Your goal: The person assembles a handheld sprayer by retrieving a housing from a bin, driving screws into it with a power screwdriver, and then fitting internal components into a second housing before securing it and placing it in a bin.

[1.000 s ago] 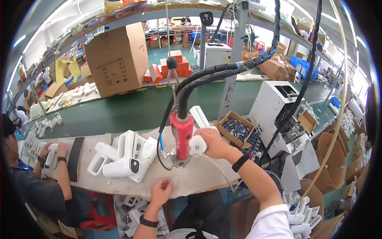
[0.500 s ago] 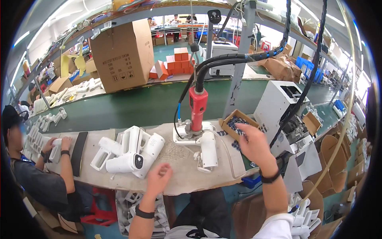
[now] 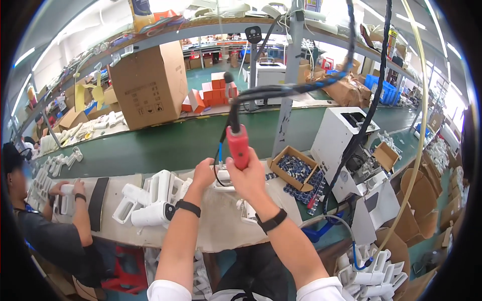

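Observation:
My right hand (image 3: 248,180) is wrapped round the body of a red electric screwdriver (image 3: 237,146), which hangs from a thick black cable over the bench. The tool's tip is hidden behind my hand. To its left, my left hand (image 3: 203,173) has its fingers curled beside a white plastic housing (image 3: 223,187); what they hold, if anything, is hidden. Only parts of that housing show around my hands, with a white piece (image 3: 247,211) below my right wrist. Several white handheld appliance bodies (image 3: 150,200) lie together to the left of my left forearm.
Right of my hands stands a cardboard box (image 3: 296,168) of small dark blue parts, more of them spilled beside it. A white machine (image 3: 346,145) stands farther right. Beyond the bench runs a green conveyor (image 3: 211,123). A co-worker (image 3: 55,226) handles a white part at the left.
Both hands have moved inward and up to the middle of the bench. My right hand has left the box of blue parts and taken hold of the screwdriver, now tilted.

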Demonstrator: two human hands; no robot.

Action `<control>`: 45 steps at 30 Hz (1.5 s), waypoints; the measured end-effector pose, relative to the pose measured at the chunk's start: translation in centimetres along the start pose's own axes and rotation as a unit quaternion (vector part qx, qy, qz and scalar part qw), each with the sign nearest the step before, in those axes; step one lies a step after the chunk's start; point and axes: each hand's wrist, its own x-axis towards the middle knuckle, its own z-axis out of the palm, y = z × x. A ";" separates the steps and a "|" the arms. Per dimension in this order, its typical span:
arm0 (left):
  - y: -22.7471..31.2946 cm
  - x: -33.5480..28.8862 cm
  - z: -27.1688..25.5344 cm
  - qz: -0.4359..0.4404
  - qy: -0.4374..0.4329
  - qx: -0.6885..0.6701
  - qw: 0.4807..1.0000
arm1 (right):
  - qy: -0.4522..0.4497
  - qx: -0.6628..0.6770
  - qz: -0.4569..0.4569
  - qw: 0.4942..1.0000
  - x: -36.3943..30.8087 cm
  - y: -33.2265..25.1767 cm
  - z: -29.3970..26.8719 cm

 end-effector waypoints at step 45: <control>13.3 -6.5 -2.2 0.103 -0.237 0.114 0.959 | 0.080 0.164 -0.050 0.982 -4.3 -6.9 -15.3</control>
